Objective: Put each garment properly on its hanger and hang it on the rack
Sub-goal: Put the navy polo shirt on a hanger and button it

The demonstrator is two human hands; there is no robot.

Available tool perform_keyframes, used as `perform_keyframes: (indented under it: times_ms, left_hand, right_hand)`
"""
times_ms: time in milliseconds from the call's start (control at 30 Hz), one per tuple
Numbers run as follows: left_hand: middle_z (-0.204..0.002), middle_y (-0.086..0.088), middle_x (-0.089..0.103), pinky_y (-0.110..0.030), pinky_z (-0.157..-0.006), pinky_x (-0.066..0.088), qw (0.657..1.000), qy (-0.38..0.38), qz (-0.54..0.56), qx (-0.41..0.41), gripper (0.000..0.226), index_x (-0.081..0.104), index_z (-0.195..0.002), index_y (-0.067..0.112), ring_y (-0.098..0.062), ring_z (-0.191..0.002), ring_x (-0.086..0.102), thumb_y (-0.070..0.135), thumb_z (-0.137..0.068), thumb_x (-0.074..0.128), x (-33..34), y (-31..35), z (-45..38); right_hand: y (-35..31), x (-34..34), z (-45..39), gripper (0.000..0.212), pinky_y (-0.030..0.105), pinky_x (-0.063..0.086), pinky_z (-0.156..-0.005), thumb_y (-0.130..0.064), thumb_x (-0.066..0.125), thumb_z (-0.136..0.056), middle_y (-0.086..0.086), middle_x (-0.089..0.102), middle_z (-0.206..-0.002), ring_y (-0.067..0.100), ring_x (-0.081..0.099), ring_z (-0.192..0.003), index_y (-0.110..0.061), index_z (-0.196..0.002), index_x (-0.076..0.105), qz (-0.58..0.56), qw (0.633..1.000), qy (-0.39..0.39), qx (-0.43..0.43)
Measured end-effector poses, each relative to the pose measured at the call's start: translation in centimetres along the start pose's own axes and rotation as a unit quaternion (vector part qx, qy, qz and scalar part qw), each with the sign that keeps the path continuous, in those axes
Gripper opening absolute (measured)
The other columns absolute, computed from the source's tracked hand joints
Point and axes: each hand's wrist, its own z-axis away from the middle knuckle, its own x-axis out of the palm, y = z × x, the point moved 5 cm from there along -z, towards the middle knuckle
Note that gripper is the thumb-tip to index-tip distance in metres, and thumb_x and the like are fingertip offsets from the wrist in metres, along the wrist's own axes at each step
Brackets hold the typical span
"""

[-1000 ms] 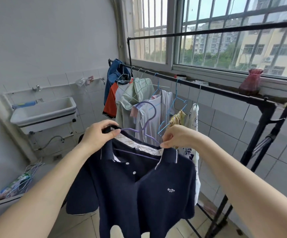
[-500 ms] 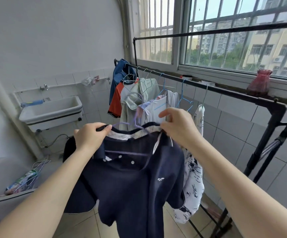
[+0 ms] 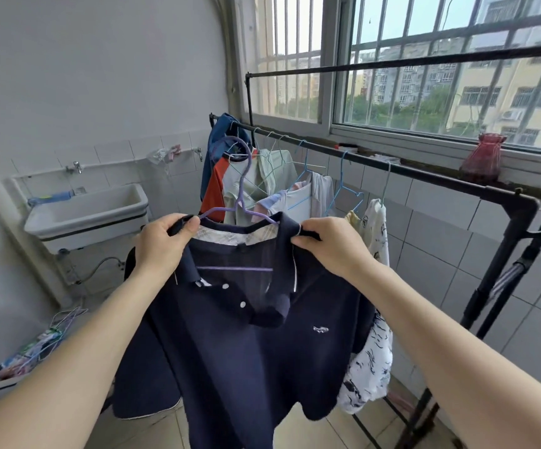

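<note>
Head view: the left hand (image 3: 162,244) pinches the left shoulder of the navy polo (image 3: 246,335) and the right hand (image 3: 330,244) pinches the right, with the purple hanger (image 3: 241,189) inside the neck and its hook standing up in front of the rack (image 3: 376,163); the polo hangs between the hands, not yet on the bar. Best to pull both shoulders evenly over the hanger's ends — the collar looks folded under on one side (smooth it first); then lift by the hook. Against half a second ago, the right hand has dropped from the hook to the shoulder; the hook now stands clear and upright.
</note>
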Motion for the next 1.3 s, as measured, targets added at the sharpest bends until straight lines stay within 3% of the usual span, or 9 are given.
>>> perform_keyframes:
  times_ms: [200,333,467,633,833,967,1133,1233,1300]
  left_hand:
    - [-0.061,0.019,0.06,-0.029,-0.059,0.038,0.993,-0.085,-0.06,0.054,0.026,0.059,-0.073,0.038,-0.002,-0.063,0.051,0.058,-0.088,0.058,2.7,0.7,0.1]
    - [-0.077,0.003,0.066,-0.042,-0.069,0.049,0.982,-0.131,-0.118,0.063,0.034,0.066,-0.087,0.021,-0.023,-0.077,0.061,0.052,-0.093,0.055,5.1,0.4,-0.4]
    - [-0.077,0.003,0.063,-0.035,-0.063,0.04,0.975,-0.169,-0.118,0.082,0.034,0.065,-0.088,0.018,-0.02,-0.075,0.057,0.05,-0.092,0.056,8.2,1.4,0.1]
    - [-0.063,0.003,0.053,-0.029,-0.059,0.034,0.941,-0.328,-0.05,0.062,0.036,0.067,-0.078,0.01,-0.014,-0.062,0.048,0.042,-0.093,0.061,14.1,3.9,2.3]
    - [-0.091,0.001,0.065,-0.028,-0.084,0.044,0.848,-0.529,0.003,-0.018,0.025,0.064,-0.091,0.018,-0.018,-0.09,0.061,0.041,-0.098,0.055,20.8,8.4,6.5]
    - [-0.094,-0.005,0.073,-0.034,-0.087,0.05,0.771,-0.612,0.106,-0.142,0.035,0.068,-0.099,0.02,-0.019,-0.085,0.068,0.046,-0.1,0.045,24.1,12.6,10.7]
    - [-0.156,-0.004,0.032,-0.041,-0.108,0.033,0.777,-0.625,-0.062,-0.038,0.06,0.036,-0.148,0.036,-0.026,-0.136,0.04,0.064,-0.097,0.021,29.3,15.7,14.0]
    - [-0.148,-0.015,0.043,-0.033,-0.065,0.056,0.783,-0.583,-0.213,0.041,0.057,0.018,-0.155,0.033,-0.025,-0.077,0.065,0.055,-0.102,0.021,31.7,15.8,14.8]
    - [-0.147,-0.02,0.043,-0.031,-0.05,0.055,0.784,-0.555,-0.274,0.042,0.061,0.014,-0.156,0.029,-0.026,-0.061,0.067,0.055,-0.101,0.025,32.7,15.3,14.4]
  right_hand:
    - [-0.7,1.4,0.5,0.042,0.033,0.046,-0.066,-0.059,0.06,-0.086,-0.003,0.059,-0.079,0.021,0.056,-0.08,-0.018,-0.087,0.059,0.07,0.996,-0.038,0.032]
    - [0.3,1.2,1.4,0.035,0.033,0.046,-0.067,-0.056,0.057,-0.09,-0.007,0.059,-0.083,0.018,0.057,-0.083,-0.024,-0.1,0.061,0.056,0.994,-0.067,0.071]
    - [2.1,0.3,3.4,0.025,0.042,0.051,-0.088,-0.048,0.062,-0.09,-0.009,0.065,-0.098,0.015,0.06,-0.093,-0.029,-0.105,0.063,-0.026,0.991,-0.072,0.11]
    - [4.9,-3.1,7.6,0.017,0.041,0.053,-0.085,-0.035,0.07,-0.087,-0.005,0.068,-0.089,0.015,0.063,-0.085,-0.026,-0.101,0.07,-0.053,0.983,-0.053,0.17]
    - [8.4,-9.1,12.3,0.005,0.036,0.05,-0.077,-0.024,0.072,-0.086,0.002,0.068,-0.084,0.014,0.057,-0.073,-0.023,-0.091,0.071,-0.049,0.977,0.005,0.209]
    - [10.5,-12.9,15.9,0.009,0.028,0.044,-0.071,-0.019,0.071,-0.087,0.005,0.065,-0.084,0.012,0.051,-0.069,-0.015,-0.095,0.072,-0.05,0.97,0.01,0.239]
    - [13.1,-16.3,20.7,0.004,0.026,0.04,-0.069,-0.019,0.071,-0.086,-0.002,0.057,-0.075,0.011,0.05,-0.068,-0.016,-0.083,0.07,-0.059,0.957,0.003,0.283]
    - [14.2,-17.2,22.8,0.011,0.028,0.041,-0.069,-0.02,0.071,-0.084,0.001,0.057,-0.074,0.013,0.05,-0.067,-0.009,-0.085,0.071,-0.055,0.952,0.004,0.3]
    - [15.0,-17.7,23.5,0.013,0.031,0.042,-0.069,-0.021,0.071,-0.084,0.004,0.058,-0.074,0.015,0.051,-0.068,-0.008,-0.085,0.071,-0.037,0.949,0.011,0.313]
